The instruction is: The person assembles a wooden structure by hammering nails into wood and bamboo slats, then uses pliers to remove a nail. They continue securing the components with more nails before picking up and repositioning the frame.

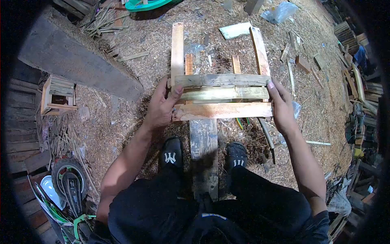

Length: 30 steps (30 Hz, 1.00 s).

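Observation:
A small wooden frame [223, 110] is held in front of me, its pale front rail towards me and two side rails reaching away. Two slats lie across it behind the front rail: a yellowish slat [225, 94] and a greyer slat [223, 79] beyond. My left hand [159, 106] is closed around the left corner, thumb near the ends of the slats. At the opposite corner my right hand [283, 106] grips the frame, thumb by the grey slat's end. Fingers under the wood are hidden. Below the frame, a worn plank [204, 142] runs between my feet.
A thick timber beam [81, 57] slants across the left. Near it stands a small wooden box [59, 95]. Wood shavings and offcuts cover the ground [126, 122]. A toy bike's wheel [69, 181] is at lower left, a plastic bag [279, 13] at the back right.

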Tool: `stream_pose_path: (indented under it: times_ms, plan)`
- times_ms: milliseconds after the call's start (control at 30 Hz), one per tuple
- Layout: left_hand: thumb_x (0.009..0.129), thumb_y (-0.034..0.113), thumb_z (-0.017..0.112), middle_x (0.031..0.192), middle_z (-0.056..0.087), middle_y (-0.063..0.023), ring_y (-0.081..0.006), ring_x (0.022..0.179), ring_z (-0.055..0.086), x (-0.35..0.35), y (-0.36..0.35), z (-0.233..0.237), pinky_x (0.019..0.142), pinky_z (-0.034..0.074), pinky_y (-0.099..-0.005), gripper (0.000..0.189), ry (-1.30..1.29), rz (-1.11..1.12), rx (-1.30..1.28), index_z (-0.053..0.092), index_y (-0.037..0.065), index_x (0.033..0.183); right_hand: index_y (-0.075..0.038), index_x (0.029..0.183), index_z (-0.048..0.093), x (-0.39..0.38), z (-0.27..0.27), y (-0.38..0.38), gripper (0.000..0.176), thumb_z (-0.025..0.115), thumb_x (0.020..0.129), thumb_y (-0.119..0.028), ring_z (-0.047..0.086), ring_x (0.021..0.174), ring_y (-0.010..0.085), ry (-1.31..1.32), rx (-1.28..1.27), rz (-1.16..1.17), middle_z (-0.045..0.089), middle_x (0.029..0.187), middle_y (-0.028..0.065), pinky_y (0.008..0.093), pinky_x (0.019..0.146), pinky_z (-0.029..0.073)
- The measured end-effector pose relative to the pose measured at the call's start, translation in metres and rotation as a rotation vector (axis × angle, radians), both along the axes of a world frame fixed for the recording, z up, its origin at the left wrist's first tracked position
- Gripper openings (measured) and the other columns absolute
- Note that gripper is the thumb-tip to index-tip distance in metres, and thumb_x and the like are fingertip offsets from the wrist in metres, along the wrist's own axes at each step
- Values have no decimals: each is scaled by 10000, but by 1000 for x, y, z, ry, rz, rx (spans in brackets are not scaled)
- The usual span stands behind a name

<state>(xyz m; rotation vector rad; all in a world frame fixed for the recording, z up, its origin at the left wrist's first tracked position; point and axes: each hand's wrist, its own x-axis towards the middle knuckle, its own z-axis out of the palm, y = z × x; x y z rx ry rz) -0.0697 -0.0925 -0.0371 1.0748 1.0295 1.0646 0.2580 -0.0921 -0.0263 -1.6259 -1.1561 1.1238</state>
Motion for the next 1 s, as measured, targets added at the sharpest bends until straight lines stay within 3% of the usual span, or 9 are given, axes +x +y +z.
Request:
stream_pose_path:
  times_ms: [133, 433, 600, 800, 1000]
  plan:
    - [1067, 338, 540, 1263, 605, -108, -167, 1169, 565, 0, -1, 0, 1024, 452, -327, 478, 33, -37, 36, 459, -8, 1386, 80, 1407, 524, -3, -2, -1, 550, 597, 1035, -319, 615, 1163, 193, 137, 71, 13, 659, 1268, 169, 308, 1034, 453]
    - [1075, 324, 522, 1245, 611, -114, -172, 1159, 571, 5, -2, 6, 1023, 450, -327, 455, 46, -14, 19, 462, -10, 1378, 47, 1397, 551, 1, -4, -7, 488, 580, 1045, -290, 613, 1130, 152, 207, 71, 34, 671, 1240, 124, 293, 996, 469]
    - [1070, 306, 532, 1223, 619, -118, -165, 1138, 578, 8, 1, 6, 1012, 454, -326, 428, 48, 9, -3, 481, -12, 1352, 61, 1432, 504, 1, -3, -8, 503, 594, 1035, -234, 603, 1183, 179, 185, 63, 31, 630, 1319, 155, 315, 1026, 466]
    - [1065, 291, 543, 1206, 622, -126, -163, 1124, 576, 8, 1, -1, 1001, 452, -322, 417, 57, -21, 46, 486, -24, 1332, 69, 1417, 522, 7, -9, -12, 513, 576, 1048, -284, 606, 1162, 171, 134, 94, 28, 656, 1282, 159, 303, 1032, 451]
    - [1050, 289, 575, 1188, 630, -132, -169, 1118, 574, 8, -1, -1, 1004, 448, -330, 432, 74, -3, 109, 493, -45, 1311, 75, 1410, 525, 24, -30, -15, 542, 560, 1055, -332, 563, 1261, 232, 29, 130, -3, 613, 1352, 205, 351, 1093, 413]
